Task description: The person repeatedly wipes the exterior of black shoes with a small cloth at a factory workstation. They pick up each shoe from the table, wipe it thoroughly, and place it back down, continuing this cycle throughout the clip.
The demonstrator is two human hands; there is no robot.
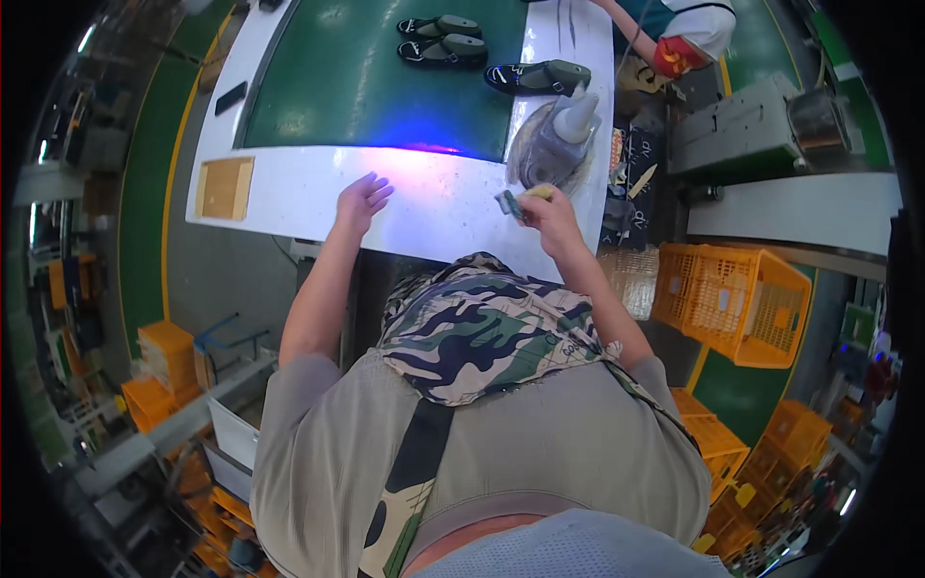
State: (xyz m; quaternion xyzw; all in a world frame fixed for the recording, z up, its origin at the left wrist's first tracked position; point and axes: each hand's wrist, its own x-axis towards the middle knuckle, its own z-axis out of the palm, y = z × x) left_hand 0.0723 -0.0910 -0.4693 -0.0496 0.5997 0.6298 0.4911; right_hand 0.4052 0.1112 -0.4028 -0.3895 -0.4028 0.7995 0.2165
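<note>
My left hand [364, 201] is held over the white front edge of the table [434, 207], fingers stretched out and nothing in them. My right hand [556, 223] pinches a small yellow and dark green piece [508, 202] beside a round dish; its exact kind I cannot make out. On that dish [521, 154] stands a grey bottle with a white cone-shaped spout [576, 118]. Farther off, a black shoe on an olive last [537, 78] lies at the right edge of the green belt [376, 91]. A pair of similar shoes [443, 50] rests on the belt.
A dark phone [230, 98] and a brown board [224, 189] lie on the table's left side. At the upper right a co-worker's arm [631, 27] reaches over the table. Orange crates [727, 299] stand to my right, near a grey cabinet [737, 130]. Bluish light falls on the belt's near end.
</note>
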